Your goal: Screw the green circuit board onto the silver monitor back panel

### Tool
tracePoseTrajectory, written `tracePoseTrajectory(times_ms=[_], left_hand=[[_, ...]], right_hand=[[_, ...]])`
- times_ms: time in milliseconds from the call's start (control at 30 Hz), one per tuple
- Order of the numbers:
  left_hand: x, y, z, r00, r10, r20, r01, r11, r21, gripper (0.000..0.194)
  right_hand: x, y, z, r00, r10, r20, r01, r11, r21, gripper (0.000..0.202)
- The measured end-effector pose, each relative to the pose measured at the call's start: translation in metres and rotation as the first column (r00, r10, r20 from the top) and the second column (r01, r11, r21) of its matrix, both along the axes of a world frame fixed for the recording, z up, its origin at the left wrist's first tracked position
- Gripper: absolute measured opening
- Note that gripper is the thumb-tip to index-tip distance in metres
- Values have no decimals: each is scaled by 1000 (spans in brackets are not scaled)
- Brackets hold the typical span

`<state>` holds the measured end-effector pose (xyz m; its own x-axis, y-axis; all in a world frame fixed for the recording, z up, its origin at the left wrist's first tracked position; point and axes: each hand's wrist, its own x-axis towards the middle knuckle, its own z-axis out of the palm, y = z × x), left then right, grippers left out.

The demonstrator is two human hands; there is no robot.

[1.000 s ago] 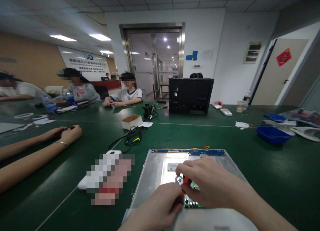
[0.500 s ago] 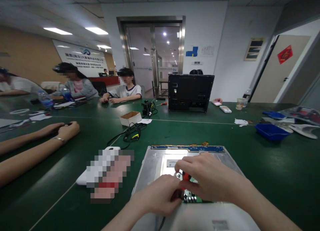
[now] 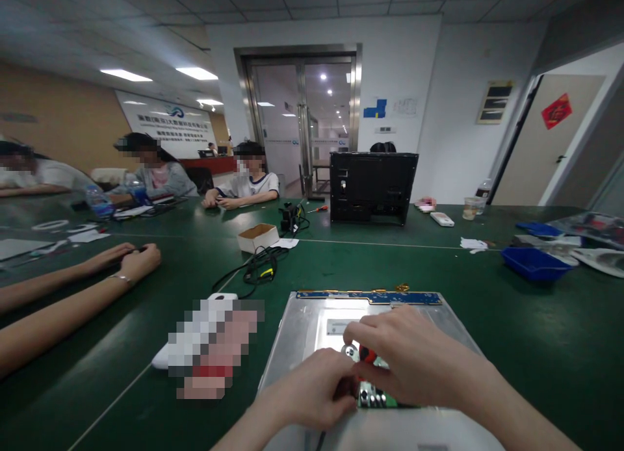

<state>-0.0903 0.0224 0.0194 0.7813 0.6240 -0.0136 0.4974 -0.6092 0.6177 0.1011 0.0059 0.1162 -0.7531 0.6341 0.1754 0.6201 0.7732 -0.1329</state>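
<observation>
A flat silver display panel [image 3: 292, 340] lies on the green table in front of me, with a narrow blue circuit strip [image 3: 341, 297] along its far edge. My right hand [image 3: 414, 347] is closed round a red-and-black screwdriver handle [image 3: 367, 355] over a green circuit board [image 3: 377, 399] on the panel's near part. The screwdriver's tip is hidden by my fingers. Close beside it, my left hand [image 3: 312, 383] has its fingers curled at the board's left side. What they grip, if anything, is hidden. A dark cable [image 3: 320, 440] runs out below the left hand.
Left of the panel lie a white device [image 3: 163, 357] and a blurred-out pinkish item [image 3: 244, 331]. Beyond are a coiled black cable [image 3: 258, 269], an open small box [image 3: 258, 238] and a black monitor [image 3: 373, 188]. A blue tray [image 3: 536, 264] sits right; another person's hands [image 3: 139, 261] rest left.
The whole view has shifted slightly, with the scene sitting a little lower and farther right. Both hands keep nearly the same position over the board, the right still round the screwdriver.
</observation>
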Motion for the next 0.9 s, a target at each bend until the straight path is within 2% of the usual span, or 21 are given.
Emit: tracePoseTrajectory(times_ms=[133, 333, 500, 700, 900], left_hand=[[0, 0, -2, 999, 26, -21, -27, 999, -36, 9], [0, 2, -6, 999, -1, -32, 2, 1000, 29, 9], [-1, 2, -4, 1000, 14, 13, -13, 999, -37, 8], [-2, 3, -8, 999, 32, 18, -31, 999, -42, 6], [-2, 3, -7, 1000, 11, 19, -11, 1000, -18, 14]], right_hand=[[-1, -3, 3, 1000, 4, -17, -4, 999, -31, 16], [-2, -2, 1, 999, -44, 27, 45, 999, -14, 16], [-2, -3, 0, 1000, -18, 4, 18, 1000, -2, 7], [-1, -4, 1, 1000, -17, -9, 17, 1000, -10, 10], [-2, -3, 1, 1000, -14, 5, 14, 1000, -2, 7]])
